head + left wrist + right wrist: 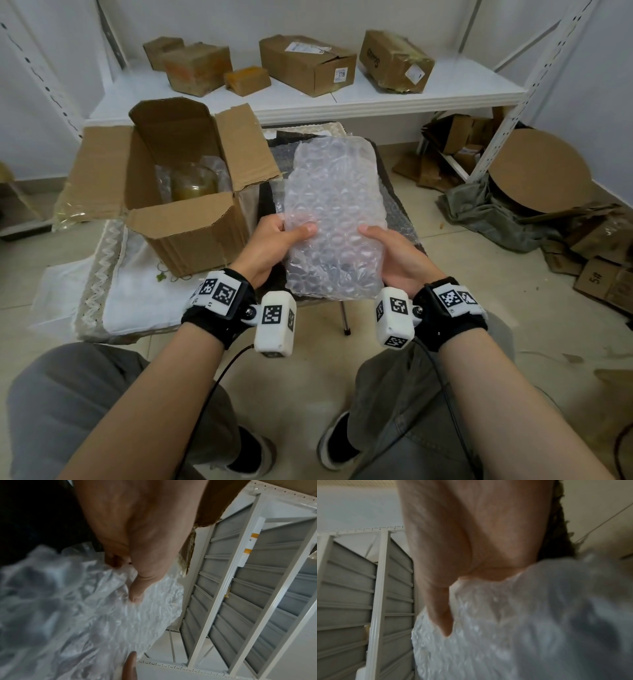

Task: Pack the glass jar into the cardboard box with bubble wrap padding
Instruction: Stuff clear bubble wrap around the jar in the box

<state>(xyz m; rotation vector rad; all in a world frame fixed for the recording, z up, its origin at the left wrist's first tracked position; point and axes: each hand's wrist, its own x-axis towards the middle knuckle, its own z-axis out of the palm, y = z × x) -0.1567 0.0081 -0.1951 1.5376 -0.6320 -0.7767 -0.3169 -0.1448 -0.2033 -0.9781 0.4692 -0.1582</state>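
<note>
Holding a clear, folded sheet of bubble wrap point(334, 219) up in front of me, I have my left hand point(274, 245) and right hand point(394, 255) each curled round a side edge of it, thumbs on top.

Biggest thing first: the open brown cardboard box point(191, 226) stands to my left on the white embroidered cloth point(137, 301), its four flaps splayed outward. The right flap leans toward the sheet, and I judge it the likeliest snag when I swing the padding across. The mouth itself looks roomy.

Inside, the round clear glass jar point(194, 181) sits upright with wrap already around its sides. Its top is bare; pressing the sheet down off-centre could tip it against the box wall, or leave glass unpadded.
</note>
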